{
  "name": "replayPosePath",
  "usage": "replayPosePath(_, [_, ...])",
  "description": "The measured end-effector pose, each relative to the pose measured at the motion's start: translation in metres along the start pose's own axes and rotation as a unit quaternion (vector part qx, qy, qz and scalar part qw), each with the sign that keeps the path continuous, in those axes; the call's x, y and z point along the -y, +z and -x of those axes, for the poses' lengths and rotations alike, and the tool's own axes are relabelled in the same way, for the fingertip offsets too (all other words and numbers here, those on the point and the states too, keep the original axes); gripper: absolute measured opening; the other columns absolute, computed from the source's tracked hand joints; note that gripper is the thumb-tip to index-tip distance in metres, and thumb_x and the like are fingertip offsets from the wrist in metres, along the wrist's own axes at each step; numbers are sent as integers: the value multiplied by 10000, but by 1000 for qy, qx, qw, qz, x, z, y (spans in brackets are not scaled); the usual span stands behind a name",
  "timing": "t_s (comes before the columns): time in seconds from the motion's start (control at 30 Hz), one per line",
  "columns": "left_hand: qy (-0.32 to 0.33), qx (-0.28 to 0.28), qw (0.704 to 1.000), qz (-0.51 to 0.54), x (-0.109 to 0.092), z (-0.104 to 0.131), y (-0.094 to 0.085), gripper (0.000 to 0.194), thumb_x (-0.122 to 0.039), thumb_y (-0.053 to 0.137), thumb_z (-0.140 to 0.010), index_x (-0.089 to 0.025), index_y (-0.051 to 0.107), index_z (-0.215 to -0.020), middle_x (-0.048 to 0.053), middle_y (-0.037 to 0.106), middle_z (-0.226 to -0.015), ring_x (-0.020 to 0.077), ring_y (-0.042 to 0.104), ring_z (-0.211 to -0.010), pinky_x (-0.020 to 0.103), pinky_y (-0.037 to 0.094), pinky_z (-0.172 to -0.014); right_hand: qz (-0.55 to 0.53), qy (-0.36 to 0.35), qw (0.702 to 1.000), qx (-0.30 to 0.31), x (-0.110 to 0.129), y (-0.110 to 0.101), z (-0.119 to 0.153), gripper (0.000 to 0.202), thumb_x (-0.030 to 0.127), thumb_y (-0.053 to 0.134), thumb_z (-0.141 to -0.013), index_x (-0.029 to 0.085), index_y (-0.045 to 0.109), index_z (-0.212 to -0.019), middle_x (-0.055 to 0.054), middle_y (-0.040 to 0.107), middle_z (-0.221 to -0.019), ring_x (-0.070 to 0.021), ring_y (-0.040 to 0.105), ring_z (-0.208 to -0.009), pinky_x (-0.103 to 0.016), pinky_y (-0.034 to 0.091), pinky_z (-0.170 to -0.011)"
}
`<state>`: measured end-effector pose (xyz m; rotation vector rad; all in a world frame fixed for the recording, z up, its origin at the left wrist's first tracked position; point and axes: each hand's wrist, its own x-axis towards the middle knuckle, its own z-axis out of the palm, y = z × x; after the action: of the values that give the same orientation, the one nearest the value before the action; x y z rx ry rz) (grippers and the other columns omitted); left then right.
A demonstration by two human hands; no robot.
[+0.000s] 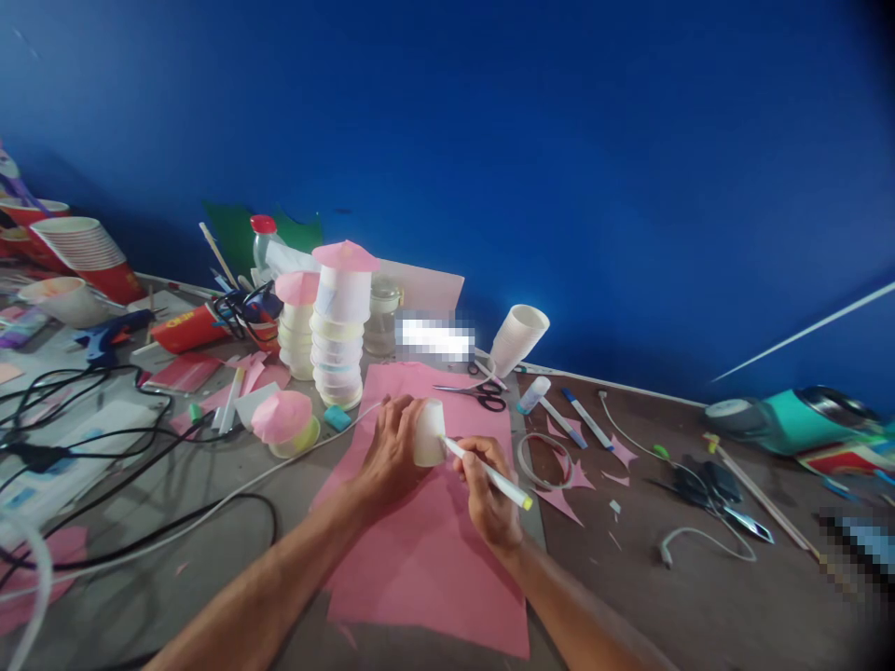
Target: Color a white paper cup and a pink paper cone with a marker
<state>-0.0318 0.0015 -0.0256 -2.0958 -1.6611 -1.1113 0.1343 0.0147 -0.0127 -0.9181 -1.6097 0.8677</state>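
Note:
My left hand (392, 436) is closed around a small white paper cup (430, 433), held over a pink sheet of paper (433, 568). Between the fingers of my right hand (488, 489) is a white marker (502, 483) with a yellow end. Its tip is at the cup's right side; whether it touches cannot be made out. Behind the hands, black-handled scissors (489, 399) lie across the sheet's far edge. Left of the sheet are a blue eraser-like block (337, 417) and a cup with a pink paper top (283, 419).
Two cup towers with pink roofs (342, 308) stand behind on the left. A leaning stack of white cups (518, 337) is at the wall. To the right lie a glue stick (534, 395), markers (587, 419) and pink scraps. Black cables (140, 433) and a glue gun (108, 337) fill the left.

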Motion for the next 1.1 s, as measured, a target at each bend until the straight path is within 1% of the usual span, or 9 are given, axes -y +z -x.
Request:
replayPosePath(0.07, [0,-1,1000,-4,0,0,0,609,-300,639,-821,-112,381,-1339,188,575,-1172,346,569,-1152,567,431,-1053,4,-2,1000,-3,1,1,0,152,315,516,-904,218,629,-871,17,607,-664,-151,563,-570,-258,471,-548])
replayPosePath(0.2, [8,6,1000,-6,1,1,0,604,-294,617,-840,-114,356,-1354,188,566,-1178,349,556,-1167,577,423,-1061,8,-7,1000,11,7,2,-1,141,314,521,-913,215,621,-905,1,620,-710,-157,583,-612,-267,479,-577])
replayPosePath(0.4, [-7,5,1000,-1,-1,1,1,622,-312,596,-862,-149,301,-1385,168,543,-1201,349,543,-1173,585,416,-1070,18,-13,1000,14,9,3,0,141,321,510,-934,222,610,-923,-4,615,-735,-165,589,-638,-277,481,-591])
replayPosePath(0.5, [-8,7,1000,2,-1,0,1,609,-311,593,-860,-148,310,-1374,167,552,-1189,342,545,-1171,590,413,-1067,23,-16,999,17,9,4,0,138,320,510,-938,224,608,-928,0,608,-734,-165,586,-635,-275,482,-594])
replayPosePath(0.7, [6,13,1000,-1,1,1,2,592,-283,597,-857,-117,327,-1357,179,557,-1188,342,543,-1175,584,396,-1075,36,-32,998,44,11,2,0,128,303,509,-938,225,610,-950,-16,636,-783,-165,597,-657,-278,493,-617])
replayPosePath(0.83, [11,17,1000,-3,2,2,2,589,-256,575,-866,-128,310,-1376,180,564,-1198,351,549,-1184,594,403,-1056,44,-47,996,54,12,1,-1,130,286,506,-933,223,618,-955,-21,651,-791,-164,606,-654,-280,505,-630])
replayPosePath(0.97, [10,9,1000,-4,3,2,3,601,-254,582,-855,-121,319,-1378,188,571,-1190,354,557,-1174,580,418,-1047,54,-46,996,47,14,0,-1,122,282,515,-926,226,622,-943,-17,653,-764,-167,608,-629,-285,511,-613])
replayPosePath(1.1, [11,6,1000,0,2,1,2,593,-245,579,-858,-115,322,-1377,187,570,-1182,354,552,-1175,584,417,-1048,49,-44,997,46,11,1,-1,135,296,507,-927,222,619,-940,-18,662,-777,-161,617,-638,-275,518,-603])
